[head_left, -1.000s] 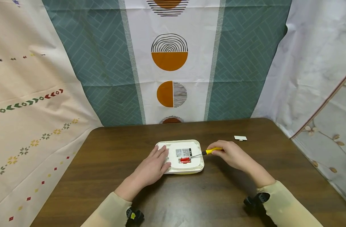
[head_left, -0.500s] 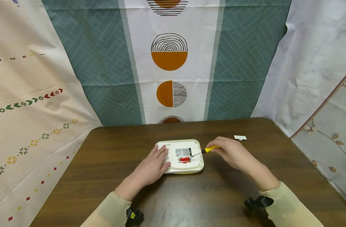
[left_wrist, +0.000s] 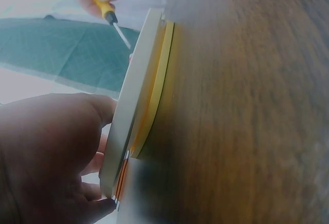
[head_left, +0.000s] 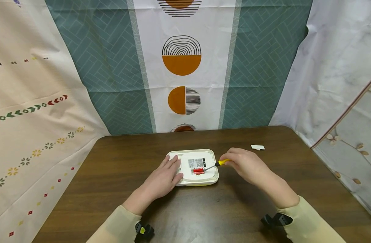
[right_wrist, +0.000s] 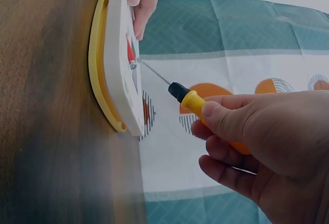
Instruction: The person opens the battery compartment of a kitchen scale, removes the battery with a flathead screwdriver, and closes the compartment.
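Note:
A flat white device (head_left: pixel 185 180) with a yellow base lies on the table, label side up. Two red batteries (head_left: pixel 198 171) sit in its open compartment, below a grey printed label (head_left: pixel 196 163). My left hand (head_left: pixel 164 177) rests on the device's left part with its fingers spread, holding it down. In my right hand (head_left: pixel 247 166) I grip a screwdriver (right_wrist: pixel 191 99) with a yellow and black handle. Its thin metal shaft points left and down, with the tip at the right end of the batteries. Whether the tip touches them, I cannot tell.
A small white battery cover (head_left: pixel 257 147) lies on the brown wooden table (head_left: pixel 127 152) at the back right. Behind the table hangs a patterned cloth (head_left: pixel 109 67), with more fabric on both sides.
My right hand has shifted slightly left, and the screwdriver handle stands a little steeper, its tip still by the batteries. The left hand and the device have stayed in place.

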Tool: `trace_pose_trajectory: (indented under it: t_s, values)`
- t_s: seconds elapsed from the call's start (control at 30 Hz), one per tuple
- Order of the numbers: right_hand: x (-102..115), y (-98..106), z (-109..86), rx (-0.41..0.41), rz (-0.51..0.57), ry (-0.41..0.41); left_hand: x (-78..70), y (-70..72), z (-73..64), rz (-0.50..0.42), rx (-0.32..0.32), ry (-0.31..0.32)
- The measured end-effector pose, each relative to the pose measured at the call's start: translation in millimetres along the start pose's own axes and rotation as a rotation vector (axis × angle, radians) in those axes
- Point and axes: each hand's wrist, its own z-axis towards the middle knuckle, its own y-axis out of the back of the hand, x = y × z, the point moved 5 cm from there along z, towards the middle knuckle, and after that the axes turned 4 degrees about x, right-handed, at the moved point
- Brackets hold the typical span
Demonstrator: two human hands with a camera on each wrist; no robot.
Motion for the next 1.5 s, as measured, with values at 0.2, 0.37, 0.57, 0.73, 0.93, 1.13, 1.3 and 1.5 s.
trace_pose_trajectory:
  t_s: [0.2, 0.37, 0.57, 0.73, 0.93, 1.13, 1.3, 1.5]
  values:
    - [3, -3, 1.7, 0.023, -0.02, -0.001, 0.0, 0.4, -0.3, -0.004, 0.004, 0.006]
    - [4, -5, 2.3, 0.029, -0.022, 0.0, 0.7, -0.2, 0.6, -0.002, 0.01, 0.008]
    - [3, -7, 1.8, 0.024, -0.009, 0.004, 0.6, 0.0, 0.2, 0.0, 0.011, 0.005]
    - [3, -8, 1.0, 0.015, -0.007, 0.009, 0.2, -0.8, 0.1, 0.003, 0.013, 0.008]
    - [6, -10, 0.6, 0.006, -0.032, 0.019, -0.4, -1.2, 0.2, -0.001, 0.018, 0.011]
    - [-2, -15, -4.1, 0.011, 0.021, -0.017, -0.5, 0.5, -0.3, -0.003, 0.007, 0.0]
    - [-20, -26, -11.0, 0.043, 0.162, -0.105, -0.7, 0.9, -1.0, -0.008, 0.007, -0.003]
    - [-40, -40, -18.6, 0.126, 0.318, -0.238, -1.3, 1.2, -1.6, -0.009, 0.014, -0.007]
